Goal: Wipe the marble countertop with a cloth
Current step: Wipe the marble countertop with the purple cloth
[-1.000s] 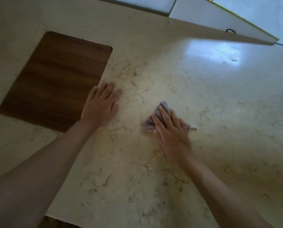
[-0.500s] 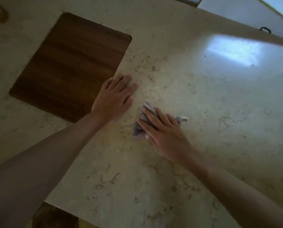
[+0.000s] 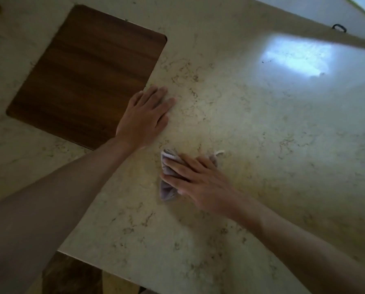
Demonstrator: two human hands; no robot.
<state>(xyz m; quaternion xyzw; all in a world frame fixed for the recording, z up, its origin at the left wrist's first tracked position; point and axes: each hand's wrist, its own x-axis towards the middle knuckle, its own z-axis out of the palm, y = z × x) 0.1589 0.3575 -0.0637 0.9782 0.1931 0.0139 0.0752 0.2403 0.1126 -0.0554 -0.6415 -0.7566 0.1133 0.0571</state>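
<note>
Marble countertop (image 3: 262, 134), one slab, pale cream with thin brown veining, filling nearly all of the head view. One cloth (image 3: 166, 190), small, grey and crumpled, lying on the marble a little below the middle of the view, with a pale loop at its upper right corner. Two bare hands, both on the stone. Right hand (image 3: 200, 183) laid flat over the cloth, fingers (image 3: 178, 167) straight and slightly fanned, pointing left, pressing the fabric down rather than pinching it; cloth showing past the fingertips at the left and again beyond the knuckles. Left hand (image 3: 144, 117) palm down on bare marble just above and left of the cloth, apart from it, fingers stretched out and close together, nothing under or in it. One dark wooden panel (image 3: 86, 77) with rounded corners set in the counter, left hand's outer edge right at its border. One bright patch of reflected light (image 3: 294, 58) on the marble at upper right. One small black handle (image 3: 339, 28) on the pale surface beyond the counter's far edge. Two bare forearms entering from the bottom corners.
</note>
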